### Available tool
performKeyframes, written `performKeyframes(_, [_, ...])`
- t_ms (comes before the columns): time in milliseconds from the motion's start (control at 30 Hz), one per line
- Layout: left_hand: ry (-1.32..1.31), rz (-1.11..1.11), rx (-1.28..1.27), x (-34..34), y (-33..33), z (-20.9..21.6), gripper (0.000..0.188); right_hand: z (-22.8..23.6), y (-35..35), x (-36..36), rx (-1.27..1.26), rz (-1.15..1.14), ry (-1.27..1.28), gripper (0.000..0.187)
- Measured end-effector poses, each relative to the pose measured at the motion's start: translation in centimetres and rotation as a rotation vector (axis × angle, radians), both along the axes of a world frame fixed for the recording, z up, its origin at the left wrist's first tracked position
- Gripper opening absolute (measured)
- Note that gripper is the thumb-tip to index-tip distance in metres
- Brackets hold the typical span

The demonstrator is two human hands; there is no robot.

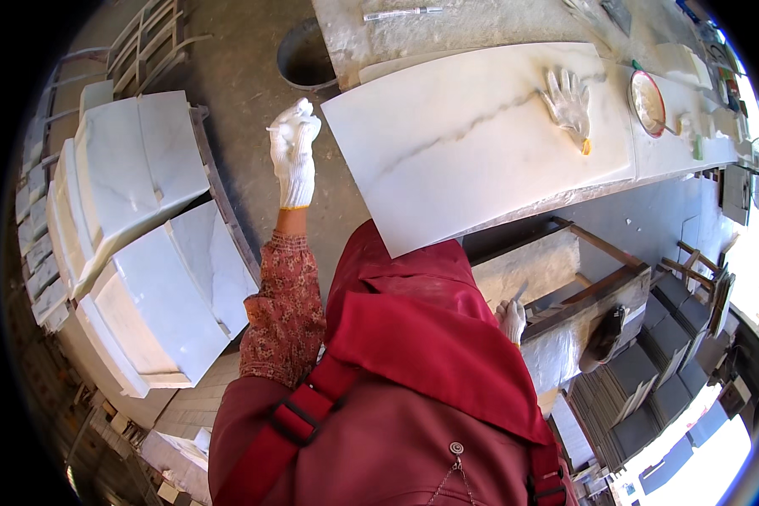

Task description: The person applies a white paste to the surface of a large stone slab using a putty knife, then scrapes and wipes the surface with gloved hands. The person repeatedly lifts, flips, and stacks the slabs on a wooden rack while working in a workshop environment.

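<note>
My left hand (294, 153), in a white knit glove with a yellow cuff edge, is raised beside the left end of a white marble slab (455, 152). Its fingers are curled into a fist, and whatever may be inside is hidden. Down by my right hip, my right hand (511, 320), also white-gloved and partly covered by my red apron (434, 363), is closed around a thin grey blade-like tool (521, 292). A loose white glove (568, 108) lies with fingers spread on the slab. A red-rimmed bowl of white paste (648, 103) sits farther right.
A white marker pen (402, 14) lies on the dusty worktable (464, 32) at the back. Stacked marble pieces (148, 152) stand to the left. A round bucket (305, 55) is on the floor. A wooden-framed stand (594, 291) is at my right, near stacked dark tiles (637, 379).
</note>
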State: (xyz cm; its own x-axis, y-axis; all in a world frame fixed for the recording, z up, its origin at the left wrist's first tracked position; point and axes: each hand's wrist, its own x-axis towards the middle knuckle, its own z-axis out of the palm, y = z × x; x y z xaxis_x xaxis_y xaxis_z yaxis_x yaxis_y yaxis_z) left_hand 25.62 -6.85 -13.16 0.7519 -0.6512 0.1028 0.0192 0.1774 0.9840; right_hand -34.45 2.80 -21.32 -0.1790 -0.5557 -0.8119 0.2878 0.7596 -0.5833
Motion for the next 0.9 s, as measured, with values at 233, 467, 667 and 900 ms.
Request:
performKeyframes(233, [-0.052, -0.014, 0.065, -3.3, 2.0, 1.3, 0.031, 1.9, -3.9, 3.9, -0.045, 0.002, 0.085, 0.013])
performKeyframes(467, [0.155, 0.062, 0.156, -5.2, 0.4, 4.2, 0.05, 5.0, -10.8, 5.2, -0.172, -0.04, 0.29, 0.031])
performKeyframes(667, [0.114, 0.112, 0.173, -7.3, -1.1, 6.0, 0.052, 9.2, -22.6, 4.3, -0.456, -0.067, 0.445, 0.032])
performKeyframes(900, [-0.099, 0.073, 0.299, -11.6, -6.6, 6.5, 0.037, 12.3, -43.7, 2.0, -0.81, 0.029, 0.743, 0.021])
